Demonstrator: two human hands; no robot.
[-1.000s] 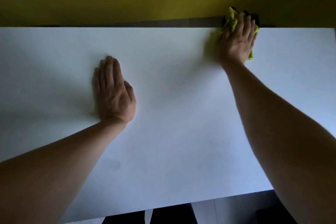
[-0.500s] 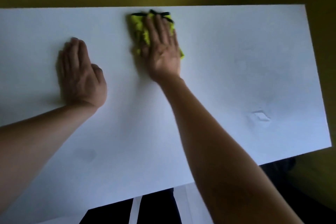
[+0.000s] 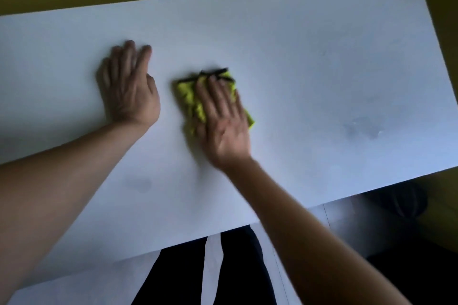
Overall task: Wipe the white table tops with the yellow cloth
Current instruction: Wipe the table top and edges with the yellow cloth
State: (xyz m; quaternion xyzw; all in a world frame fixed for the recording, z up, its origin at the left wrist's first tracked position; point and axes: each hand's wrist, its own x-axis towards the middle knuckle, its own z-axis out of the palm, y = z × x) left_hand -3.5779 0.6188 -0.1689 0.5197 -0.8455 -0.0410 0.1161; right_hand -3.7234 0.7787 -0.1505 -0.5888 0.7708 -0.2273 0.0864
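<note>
Lying lengthwise diag., yellow cloth (image 3: pixel 192 96)

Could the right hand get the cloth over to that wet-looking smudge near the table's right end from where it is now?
Probably yes: only bare table top lies between the yellow cloth under the right hand and the smudge.

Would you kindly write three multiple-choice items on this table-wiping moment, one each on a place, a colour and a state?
1. Where is the cloth?
A. Under the right hand
B. Under the left hand
C. On the floor

2. What colour is the cloth's trim?
A. Red
B. Black
C. White

3. How does the left hand lie?
A. Clenched in a fist
B. Raised off the table
C. Flat on the table

Key:
1 A: the right hand presses the cloth.
2 B: a dark edge runs along its far side.
3 C: the left hand rests with straight fingers on the table.
</note>
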